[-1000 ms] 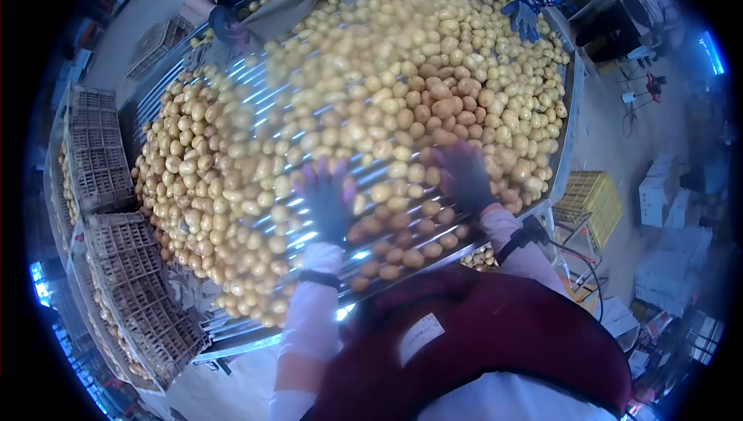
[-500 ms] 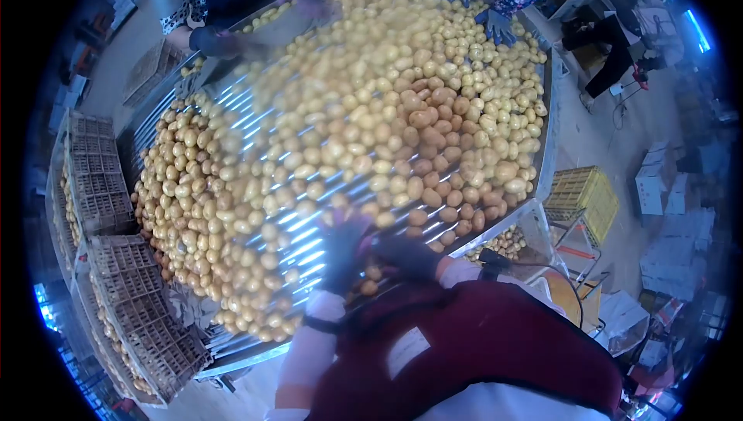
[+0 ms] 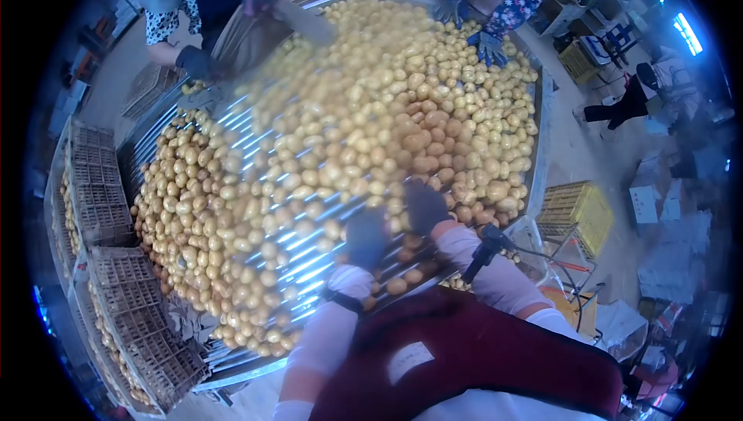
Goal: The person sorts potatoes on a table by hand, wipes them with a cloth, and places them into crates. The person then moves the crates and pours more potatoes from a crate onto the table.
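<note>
Many yellowish potatoes [image 3: 356,115] lie spread over a sorting table of shiny metal rollers [image 3: 306,247]. A browner group of potatoes [image 3: 433,131] is heaped right of the middle. My left hand [image 3: 367,237], in a dark glove, is low over the rollers at the near edge of the potatoes; its fingers are smeared by motion. To its right, my gloved right hand [image 3: 425,207] reaches to the near side of the brown potatoes. Its fingers are too blurred to make out. A few brown potatoes [image 3: 397,285] rest on the rollers between my hands and my body.
Across the table, one person's gloved hands [image 3: 489,48] touch the potatoes. Another person at the far left holds a grey sack-like thing [image 3: 255,38] over the table. Slatted crates [image 3: 139,297] stand at the left. A yellow crate [image 3: 574,216] is at the right.
My right hand has moved forward from near my body to the brown potatoes. My left hand has shifted slightly right. The person at the far left has raised one hand with the grey sack-like thing.
</note>
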A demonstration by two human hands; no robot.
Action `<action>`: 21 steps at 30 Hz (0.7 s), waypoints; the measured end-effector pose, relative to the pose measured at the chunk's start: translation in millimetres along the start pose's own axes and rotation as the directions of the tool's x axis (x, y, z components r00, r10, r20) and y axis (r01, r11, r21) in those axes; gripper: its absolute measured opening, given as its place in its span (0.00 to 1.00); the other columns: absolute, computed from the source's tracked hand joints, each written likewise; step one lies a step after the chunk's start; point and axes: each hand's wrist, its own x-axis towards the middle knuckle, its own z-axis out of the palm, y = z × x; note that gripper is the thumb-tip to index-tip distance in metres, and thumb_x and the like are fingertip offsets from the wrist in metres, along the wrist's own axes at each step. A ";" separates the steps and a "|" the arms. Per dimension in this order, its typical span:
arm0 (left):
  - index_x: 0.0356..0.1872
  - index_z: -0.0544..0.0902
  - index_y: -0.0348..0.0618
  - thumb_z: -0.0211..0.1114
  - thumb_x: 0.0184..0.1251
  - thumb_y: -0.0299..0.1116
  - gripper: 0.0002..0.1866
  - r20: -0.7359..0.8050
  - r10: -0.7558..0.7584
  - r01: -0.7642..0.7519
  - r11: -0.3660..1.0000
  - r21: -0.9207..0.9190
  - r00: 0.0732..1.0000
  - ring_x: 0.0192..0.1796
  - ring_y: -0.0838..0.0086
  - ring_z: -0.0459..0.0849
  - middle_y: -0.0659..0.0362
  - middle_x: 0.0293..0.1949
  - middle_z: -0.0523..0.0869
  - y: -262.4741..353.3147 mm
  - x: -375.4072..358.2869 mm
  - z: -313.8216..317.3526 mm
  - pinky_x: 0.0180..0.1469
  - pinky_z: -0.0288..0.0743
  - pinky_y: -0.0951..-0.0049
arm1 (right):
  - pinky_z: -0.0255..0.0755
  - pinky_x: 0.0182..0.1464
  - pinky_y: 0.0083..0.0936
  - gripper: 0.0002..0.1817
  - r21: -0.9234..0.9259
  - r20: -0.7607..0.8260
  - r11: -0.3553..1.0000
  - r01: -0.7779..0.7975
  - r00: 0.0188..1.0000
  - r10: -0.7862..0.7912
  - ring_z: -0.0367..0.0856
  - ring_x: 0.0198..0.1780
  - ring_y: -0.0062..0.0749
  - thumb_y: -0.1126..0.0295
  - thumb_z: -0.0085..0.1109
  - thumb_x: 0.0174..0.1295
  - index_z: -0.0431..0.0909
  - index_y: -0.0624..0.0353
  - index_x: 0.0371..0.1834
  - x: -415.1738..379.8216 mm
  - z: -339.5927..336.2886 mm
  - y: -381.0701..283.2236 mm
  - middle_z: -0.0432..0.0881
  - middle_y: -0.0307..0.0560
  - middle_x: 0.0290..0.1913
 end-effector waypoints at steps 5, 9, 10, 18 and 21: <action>0.56 0.84 0.45 0.68 0.66 0.39 0.19 -0.186 -0.008 -0.037 0.971 -0.237 0.983 0.50 0.54 0.84 0.49 0.47 0.86 -31.4 -14.1 18.9 0.52 0.76 0.55 | 0.79 0.51 0.44 0.14 0.305 0.050 0.952 -0.035 0.999 0.021 0.86 0.50 0.49 0.68 0.59 0.63 0.81 0.55 0.51 -17.1 3.0 10.0 0.86 0.55 0.45; 0.58 0.83 0.44 0.67 0.71 0.40 0.19 -0.257 -0.099 -0.086 0.779 -0.621 0.961 0.53 0.56 0.83 0.49 0.51 0.85 -38.9 -33.4 21.1 0.56 0.76 0.55 | 0.79 0.57 0.43 0.25 0.559 -0.172 0.786 0.263 0.964 -0.201 0.85 0.55 0.48 0.66 0.71 0.58 0.77 0.57 0.59 -43.3 -3.2 23.4 0.83 0.53 0.54; 0.59 0.82 0.44 0.66 0.71 0.40 0.19 -0.315 -0.080 -0.144 0.766 -0.627 0.946 0.54 0.55 0.83 0.49 0.52 0.85 -13.3 -43.4 -2.0 0.57 0.75 0.55 | 0.78 0.59 0.43 0.27 0.736 -0.180 0.624 0.262 0.965 -0.192 0.84 0.56 0.47 0.67 0.72 0.57 0.76 0.57 0.60 -58.0 -5.3 16.9 0.82 0.53 0.56; 0.64 0.73 0.38 0.69 0.60 0.42 0.33 -0.324 0.441 -0.519 0.827 -0.217 0.837 0.70 0.44 0.66 0.44 0.64 0.73 63.9 -54.6 -41.3 0.72 0.60 0.46 | 0.79 0.52 0.49 0.25 0.482 0.274 -0.846 -0.229 0.956 -0.103 0.82 0.47 0.40 0.47 0.50 0.73 0.74 0.58 0.58 -103.9 -36.3 -1.0 0.80 0.52 0.52; 0.70 0.69 0.37 0.66 0.67 0.39 0.33 -0.383 0.322 -0.438 0.858 -0.268 0.866 0.73 0.45 0.64 0.44 0.66 0.72 40.5 -77.1 -30.7 0.74 0.58 0.47 | 0.79 0.51 0.44 0.23 0.937 0.207 -0.322 -0.135 0.958 0.201 0.82 0.42 0.36 0.49 0.56 0.70 0.77 0.57 0.55 -88.0 -73.2 37.4 0.82 0.49 0.46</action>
